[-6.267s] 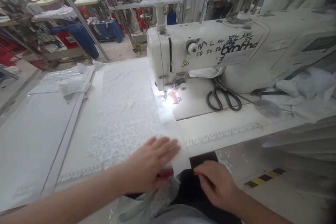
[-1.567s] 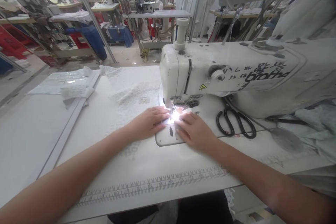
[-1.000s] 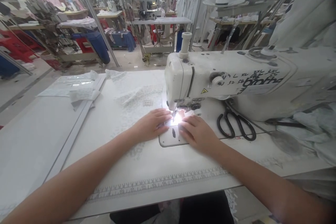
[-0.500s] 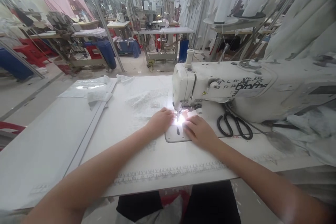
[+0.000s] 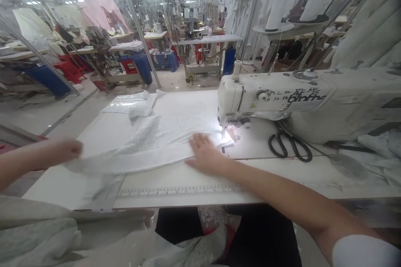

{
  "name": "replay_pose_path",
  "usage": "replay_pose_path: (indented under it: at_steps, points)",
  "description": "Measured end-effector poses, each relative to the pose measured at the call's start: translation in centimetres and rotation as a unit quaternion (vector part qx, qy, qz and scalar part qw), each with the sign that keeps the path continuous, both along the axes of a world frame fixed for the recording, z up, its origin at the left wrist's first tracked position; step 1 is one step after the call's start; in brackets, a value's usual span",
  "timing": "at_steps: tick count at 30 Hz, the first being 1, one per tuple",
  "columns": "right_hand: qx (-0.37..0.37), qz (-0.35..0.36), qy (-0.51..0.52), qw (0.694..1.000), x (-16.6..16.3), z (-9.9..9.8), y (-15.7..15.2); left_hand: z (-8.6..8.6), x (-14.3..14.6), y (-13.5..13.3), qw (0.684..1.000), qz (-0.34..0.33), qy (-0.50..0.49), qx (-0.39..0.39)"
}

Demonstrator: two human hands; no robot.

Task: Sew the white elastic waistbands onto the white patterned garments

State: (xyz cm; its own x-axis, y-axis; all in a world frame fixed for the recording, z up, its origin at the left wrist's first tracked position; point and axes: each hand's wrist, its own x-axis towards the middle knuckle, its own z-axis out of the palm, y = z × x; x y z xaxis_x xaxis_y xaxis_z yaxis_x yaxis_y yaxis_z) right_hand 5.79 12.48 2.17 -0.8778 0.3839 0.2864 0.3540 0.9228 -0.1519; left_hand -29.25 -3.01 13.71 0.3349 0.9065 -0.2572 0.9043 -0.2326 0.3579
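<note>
A long piece of white fabric [image 5: 140,156] stretches leftward from under the needle of the sewing machine [image 5: 232,98]. My left hand [image 5: 67,150], smeared by motion at the far left, is closed at the fabric's left end, which is raised off the table. On the fabric just left of the needle, my right hand [image 5: 205,154] lies palm down with its fingers spread. The machine's lamp lights the needle area, and a small pinkish piece [image 5: 231,134] shows beside the presser foot.
Black-handled scissors [image 5: 290,146] lie under the machine arm. A printed ruler [image 5: 184,192] runs along the table's front edge. Clear plastic [image 5: 125,103] sits at the back left. Pale cloth [image 5: 37,229] hangs below the table, and more cloth [image 5: 382,150] is heaped at right.
My left hand has swung from the needle to the far left, drawing the fabric out. My right hand has shifted left and flattened onto the fabric. The view has turned slightly left.
</note>
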Motion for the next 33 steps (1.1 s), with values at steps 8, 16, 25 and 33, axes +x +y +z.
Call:
replay_pose_path:
  at_steps: [8,16,25,33]
  points:
    - [-0.06,0.107,0.002,0.992,0.2,-0.7,-9.9,-5.3,13.0,6.3,0.974,0.119,0.058,0.184]
    - [-0.004,0.016,0.022,1.0,10.3,-0.9,-2.4,-11.2,22.3,13.4,0.984,0.074,0.062,0.148]
    - [0.026,-0.01,0.04,0.999,10.9,-0.6,3.9,-12.1,22.8,20.7,0.973,0.055,0.05,0.218]
    - [-0.013,-0.031,0.07,0.997,11.4,-1.2,4.2,-11.0,24.2,18.4,0.966,-0.011,-0.022,0.257]
